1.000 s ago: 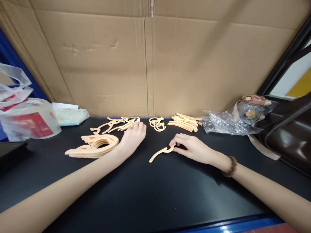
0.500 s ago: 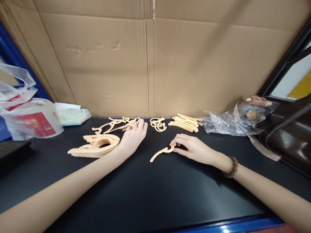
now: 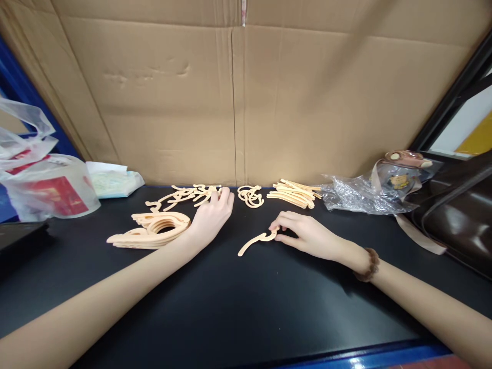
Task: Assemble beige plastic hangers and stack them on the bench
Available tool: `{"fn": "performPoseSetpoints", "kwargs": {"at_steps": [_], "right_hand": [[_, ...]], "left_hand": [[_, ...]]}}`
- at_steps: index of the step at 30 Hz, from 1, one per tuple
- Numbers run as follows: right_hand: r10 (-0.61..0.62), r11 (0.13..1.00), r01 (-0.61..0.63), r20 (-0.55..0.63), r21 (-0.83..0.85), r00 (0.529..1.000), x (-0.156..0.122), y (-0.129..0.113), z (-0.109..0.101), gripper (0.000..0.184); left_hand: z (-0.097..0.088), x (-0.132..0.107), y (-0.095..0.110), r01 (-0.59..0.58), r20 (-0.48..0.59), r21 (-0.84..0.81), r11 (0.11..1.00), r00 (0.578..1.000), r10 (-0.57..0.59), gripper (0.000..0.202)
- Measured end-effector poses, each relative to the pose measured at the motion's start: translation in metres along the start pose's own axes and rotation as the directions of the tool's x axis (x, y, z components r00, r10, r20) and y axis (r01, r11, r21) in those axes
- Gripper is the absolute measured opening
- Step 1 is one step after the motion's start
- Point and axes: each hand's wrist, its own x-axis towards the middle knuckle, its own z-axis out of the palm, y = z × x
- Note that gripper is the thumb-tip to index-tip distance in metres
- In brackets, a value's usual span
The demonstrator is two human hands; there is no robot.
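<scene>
On the black table (image 3: 277, 307), our right hand (image 3: 303, 233) pinches a curved piece (image 3: 251, 242); our left hand (image 3: 211, 220) is at the loose pile (image 3: 184, 193), whether gripping we cannot tell.

Light: moderate, diffuse, source out of frame | Shadows: soft diagonal band, upper right of cardboard (image 3: 169, 102); dark patch beneath right hand (image 3: 307, 233) | Glare: sheen on black tabletop (image 3: 230, 312), sparkle on clear plastic (image 3: 361, 197), highlights on brown bag (image 3: 465, 215) | Distortion: wide-angle, forearms stretched toward edges | Sharpness: fine detail soft
</scene>
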Motion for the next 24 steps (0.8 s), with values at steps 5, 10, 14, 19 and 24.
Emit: {"fn": "performPoseSetpoints", "kwargs": {"at_steps": [5,10,14,19,24], "right_hand": [[0.001,1.0,-0.001,0.001,-0.019,1.0,0.0,-0.002,0.0,0.013],[0.012,0.998,-0.013,-0.012,-0.069,1.0,-0.001,0.0,0.001,0.013],[0.04,0.997,-0.043,-0.04,-0.07,0.998,-0.001,0.005,0.002,0.014],[0.078,0.996,-0.081,-0.067,-0.036,0.995,0.0,0.01,0.002,0.014],[0.146,0.985,-0.137,-0.088,0.103,0.985,0.0,0.015,0.003,0.012]], "left_hand": [[-0.002,-0.004,0.003,-0.04,-0.041,-0.022,0.999,0.998,0.039,0.041],[-0.008,-0.011,0.003,-0.235,-0.137,-0.165,0.958,0.967,0.213,0.04],[-0.005,-0.016,-0.002,-0.379,-0.266,-0.345,0.858,0.917,0.298,0.033],[0.0,-0.018,0.001,-0.178,-0.281,-0.724,0.667,0.959,-0.049,0.017],[-0.005,-0.022,0.011,0.14,0.113,-0.965,0.222,0.985,-0.128,0.006]]}}
